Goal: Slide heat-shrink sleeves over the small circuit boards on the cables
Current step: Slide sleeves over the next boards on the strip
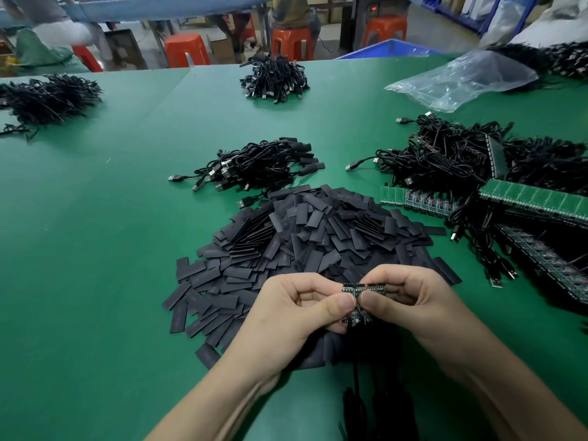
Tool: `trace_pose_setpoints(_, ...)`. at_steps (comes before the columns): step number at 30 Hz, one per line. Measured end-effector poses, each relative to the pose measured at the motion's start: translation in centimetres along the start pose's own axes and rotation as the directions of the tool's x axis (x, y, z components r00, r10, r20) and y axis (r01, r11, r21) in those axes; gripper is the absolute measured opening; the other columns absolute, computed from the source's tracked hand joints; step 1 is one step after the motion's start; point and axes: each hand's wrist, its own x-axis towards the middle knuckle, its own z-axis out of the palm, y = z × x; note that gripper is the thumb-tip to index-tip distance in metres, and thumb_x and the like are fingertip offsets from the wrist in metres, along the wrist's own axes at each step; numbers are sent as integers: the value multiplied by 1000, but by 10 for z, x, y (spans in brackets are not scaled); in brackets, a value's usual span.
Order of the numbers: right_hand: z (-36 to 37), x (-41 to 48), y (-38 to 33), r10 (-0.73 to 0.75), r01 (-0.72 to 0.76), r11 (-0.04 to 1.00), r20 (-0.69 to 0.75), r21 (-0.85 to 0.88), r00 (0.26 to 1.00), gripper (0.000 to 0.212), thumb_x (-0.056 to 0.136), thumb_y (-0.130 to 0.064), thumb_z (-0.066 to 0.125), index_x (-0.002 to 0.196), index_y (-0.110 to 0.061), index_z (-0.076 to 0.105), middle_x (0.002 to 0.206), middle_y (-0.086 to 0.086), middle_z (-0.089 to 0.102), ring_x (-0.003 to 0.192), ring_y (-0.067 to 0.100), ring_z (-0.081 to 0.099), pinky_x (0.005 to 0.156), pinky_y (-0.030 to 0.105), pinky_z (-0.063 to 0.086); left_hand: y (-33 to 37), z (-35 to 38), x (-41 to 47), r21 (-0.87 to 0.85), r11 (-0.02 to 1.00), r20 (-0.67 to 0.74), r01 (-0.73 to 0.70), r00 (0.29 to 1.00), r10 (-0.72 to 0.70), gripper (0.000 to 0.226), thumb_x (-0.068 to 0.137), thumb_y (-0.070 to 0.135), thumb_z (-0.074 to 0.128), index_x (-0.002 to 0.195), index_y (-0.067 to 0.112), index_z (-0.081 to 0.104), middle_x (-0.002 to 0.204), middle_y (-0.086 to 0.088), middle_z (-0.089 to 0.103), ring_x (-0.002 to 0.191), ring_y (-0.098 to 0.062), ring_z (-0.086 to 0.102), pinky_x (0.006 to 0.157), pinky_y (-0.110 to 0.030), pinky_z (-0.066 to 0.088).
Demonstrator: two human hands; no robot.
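Observation:
A short strip of small green circuit boards (364, 288) is pinched between my left hand (296, 316) and my right hand (413, 300), thumbs meeting at its middle. Black cables (356, 377) hang down from the boards toward me. Just beyond my hands lies a big heap of flat black heat-shrink sleeves (302, 240). A bundle of cables with sleeves on their ends (264, 167) rests behind the heap.
Panels of joined green boards with cables (534, 195) lie at the right. More black cable bundles sit far centre (276, 79) and far left (47, 97). A clear plastic bag (461, 79) lies at the far right. Red stools (187, 52) stand past the green table.

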Motion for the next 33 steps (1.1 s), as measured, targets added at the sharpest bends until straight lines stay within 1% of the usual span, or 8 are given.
trace_pose_setpoints(6,4,-1,-2,84,-95,980,70,175,994,15,77,-23,80,86,-11,78,80,10,74,71,14,69,67,20,55,-2,-1,-1,-135,989,63,64,996,-56,14,76,15,84,86,7,79,76,-12,75,57,-13,67,55,-18,53)
trace_pose_setpoints(12,-13,-2,-7,82,-82,997,34,-13,996,9,85,-22,79,87,-15,76,84,7,75,78,15,70,72,19,54,1,-2,0,-92,995,53,-48,997,53,7,76,7,80,75,13,79,71,-9,73,54,-9,64,51,-15,50)
trace_pose_setpoints(15,-15,-3,-6,-193,134,908,-113,-396,975,4,90,-28,77,91,-24,77,97,-5,73,93,8,69,83,16,49,1,-6,2,49,977,13,-207,978,207,10,69,20,85,75,17,78,76,0,72,67,-11,62,65,-18,49)
trace_pose_setpoints(19,12,-3,1,-493,385,636,32,-668,869,22,93,-40,64,94,-21,75,103,-15,69,109,15,63,92,27,47,-3,-7,7,250,916,-86,-315,935,345,15,67,35,83,78,25,79,69,8,60,64,-13,45,62,-27,38)
trace_pose_setpoints(22,26,-4,9,-377,326,759,28,-563,926,24,93,-41,62,86,-21,73,90,-8,70,92,16,67,80,38,52,-4,-10,8,408,831,-82,-377,892,445,11,78,37,75,85,30,79,79,8,67,69,-11,55,68,-27,44)
trace_pose_setpoints(26,18,-5,1,-191,189,981,-42,-48,981,32,88,-52,70,82,-20,71,73,9,73,65,20,69,65,30,56,-13,-21,14,852,465,-96,-240,802,590,21,94,46,60,106,33,73,95,18,64,93,-4,63,81,-23,49)
trace_pose_setpoints(29,7,-6,-3,-107,102,884,-16,456,994,33,81,-45,81,81,-16,66,54,-1,53,42,12,52,52,26,52,-19,-22,20,955,291,-116,-65,818,563,30,90,54,68,109,32,69,95,18,59,88,-5,59,79,-30,52)
trace_pose_setpoints(33,-10,-5,-12,-136,74,676,26,733,990,23,95,-31,72,88,-12,60,53,-8,36,39,5,27,38,17,37,-20,-23,26,969,243,-107,-48,803,586,23,89,48,72,105,33,74,91,18,63,86,-6,62,76,-31,55)
